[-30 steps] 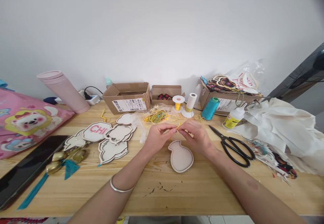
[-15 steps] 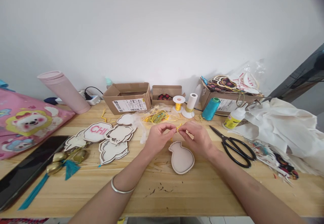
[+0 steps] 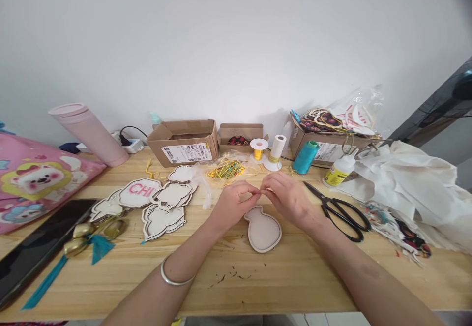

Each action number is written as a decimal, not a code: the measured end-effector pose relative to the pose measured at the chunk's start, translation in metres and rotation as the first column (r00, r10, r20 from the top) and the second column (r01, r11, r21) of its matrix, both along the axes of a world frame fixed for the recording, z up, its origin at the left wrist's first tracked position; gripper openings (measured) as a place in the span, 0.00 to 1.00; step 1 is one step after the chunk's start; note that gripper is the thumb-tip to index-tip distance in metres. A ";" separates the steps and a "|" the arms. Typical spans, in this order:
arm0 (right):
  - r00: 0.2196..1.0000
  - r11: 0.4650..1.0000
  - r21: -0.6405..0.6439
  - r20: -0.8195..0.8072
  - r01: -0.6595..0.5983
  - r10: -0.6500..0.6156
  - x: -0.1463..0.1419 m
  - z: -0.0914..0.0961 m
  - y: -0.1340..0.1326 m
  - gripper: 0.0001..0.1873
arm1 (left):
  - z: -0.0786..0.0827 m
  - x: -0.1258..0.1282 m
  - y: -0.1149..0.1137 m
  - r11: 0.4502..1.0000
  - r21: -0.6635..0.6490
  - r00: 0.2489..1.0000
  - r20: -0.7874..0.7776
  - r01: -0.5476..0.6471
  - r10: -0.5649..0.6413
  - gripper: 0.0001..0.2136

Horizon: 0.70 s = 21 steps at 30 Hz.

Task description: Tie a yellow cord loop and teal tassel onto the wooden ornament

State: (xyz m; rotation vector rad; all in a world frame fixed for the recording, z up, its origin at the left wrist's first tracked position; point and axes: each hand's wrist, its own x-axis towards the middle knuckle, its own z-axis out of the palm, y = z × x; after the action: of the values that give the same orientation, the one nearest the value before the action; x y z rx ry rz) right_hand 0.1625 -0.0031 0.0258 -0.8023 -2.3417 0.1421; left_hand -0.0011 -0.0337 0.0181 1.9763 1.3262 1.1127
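Note:
My left hand and my right hand meet above the middle of the table, thumb and forefinger of each pinched together and the fingertips touching. A yellow cord showed between them a moment ago; the fingers now cover nearly all of it. Just below them a gourd-shaped pale wooden piece with a raised rim lies flat. Behind the hands sits a tangle of yellow and green cords on clear plastic. Black-handled scissors rest beside my right forearm.
Stacked wooden cut-outs, brass bells with teal tassels and a phone lie left. Along the back stand cardboard boxes, a yellow spool, a teal thread cone and a glue bottle. White cloth is heaped right.
My fingertips have drawn together, and the yellow cord that stuck out between them is now mostly hidden. The whole view has shifted slightly; the gourd-shaped piece stays in place.

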 end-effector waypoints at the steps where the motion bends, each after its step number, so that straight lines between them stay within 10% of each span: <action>1: 0.997 0.996 -0.090 -0.080 0.010 -0.018 -0.002 -0.003 0.000 0.06 | -0.001 0.000 0.000 1.000 0.009 1.000 0.009 0.004 -0.004 0.07; 7: 0.908 0.779 -0.620 -0.375 -0.096 -0.186 -0.010 -0.007 -0.003 0.07 | -0.004 0.000 0.002 0.991 0.134 1.000 0.003 0.003 -0.003 0.07; 11: 0.867 0.631 -0.754 -0.426 -0.184 -0.257 -0.013 -0.003 -0.005 0.09 | -0.001 0.002 0.000 0.990 0.137 0.999 -0.015 -0.044 0.047 0.06; 21: 0.947 0.911 -0.401 -0.318 -0.097 -0.039 -0.001 -0.007 0.004 0.06 | -0.002 -0.003 0.003 0.982 0.179 0.995 -0.087 0.060 -0.045 0.08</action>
State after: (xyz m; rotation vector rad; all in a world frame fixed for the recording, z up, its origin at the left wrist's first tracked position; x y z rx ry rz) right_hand 0.1613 0.0007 0.0189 -0.8663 -2.0346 0.7473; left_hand -0.0044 -0.0306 0.0157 2.1974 1.2439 1.1754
